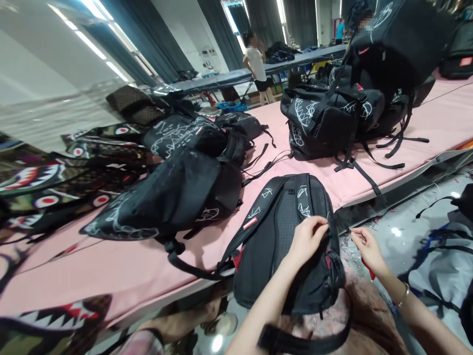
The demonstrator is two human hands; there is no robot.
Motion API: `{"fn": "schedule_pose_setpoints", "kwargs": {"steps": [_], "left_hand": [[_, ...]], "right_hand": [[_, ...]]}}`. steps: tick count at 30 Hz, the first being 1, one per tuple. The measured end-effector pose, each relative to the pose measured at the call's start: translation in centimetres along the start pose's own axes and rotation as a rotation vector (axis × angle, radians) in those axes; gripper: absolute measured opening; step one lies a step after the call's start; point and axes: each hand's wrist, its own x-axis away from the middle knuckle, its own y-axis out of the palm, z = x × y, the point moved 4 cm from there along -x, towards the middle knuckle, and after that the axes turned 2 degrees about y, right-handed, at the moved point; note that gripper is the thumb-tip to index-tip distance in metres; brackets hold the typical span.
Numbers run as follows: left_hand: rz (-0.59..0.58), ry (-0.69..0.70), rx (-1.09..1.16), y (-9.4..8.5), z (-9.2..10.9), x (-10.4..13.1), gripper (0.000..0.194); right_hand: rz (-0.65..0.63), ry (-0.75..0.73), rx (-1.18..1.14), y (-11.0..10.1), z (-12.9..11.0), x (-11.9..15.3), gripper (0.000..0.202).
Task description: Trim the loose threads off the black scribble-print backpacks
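A black backpack (284, 236) leans on the table edge in front of me, its padded back and shoulder straps facing up. White scribbled drawings and a small red-and-white label mark the straps. My left hand (308, 239) is closed at the backpack's right side, pinching its edge by the right strap. Just off that side, apart from the bag, my right hand (369, 249) is closed in a pinch. A small dark tip shows at its fingertips and a red piece (368, 270) below the palm; what it holds is unclear.
The pink-covered table (148, 266) bears black backpacks (177, 192) on the left and more black bags (321, 123) at the back right. Camouflage shark-face bags (48, 197) lie far left. A grey bag (443, 271) is at right. People stand farther back.
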Motion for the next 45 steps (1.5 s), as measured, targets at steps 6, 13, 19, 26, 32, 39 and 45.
{"fn": "schedule_pose_setpoints", "kwargs": {"steps": [6,13,19,26,32,39,45], "left_hand": [[-0.063,-0.109,-0.48,4.9,-2.8,-7.0,0.018],[-0.011,-0.124,-0.491,5.3,-4.2,-6.0,0.013],[0.104,-0.167,-0.336,4.7,-5.0,-5.8,0.013],[0.197,-0.197,-0.067,3.3,-6.2,-6.0,0.014],[0.211,-0.184,0.069,3.4,-6.5,-5.9,0.014],[0.121,-0.113,0.198,3.3,-5.4,-6.0,0.022],[-0.185,0.005,0.163,2.3,-3.6,-8.9,0.034]], "right_hand": [[0.008,-0.031,0.133,-0.1,0.9,-0.6,0.03],[-0.034,-0.118,0.357,0.5,0.1,-1.9,0.02],[-0.078,-0.212,0.543,2.0,-1.8,-3.2,0.015],[-0.156,-0.292,0.692,3.1,-3.7,-4.2,0.011],[-0.195,-0.34,0.74,3.2,-4.8,-4.6,0.012],[-0.197,-0.276,0.528,2.9,-3.3,-5.4,0.012],[-0.075,-0.143,0.228,2.3,1.2,-7.2,0.026]]}}
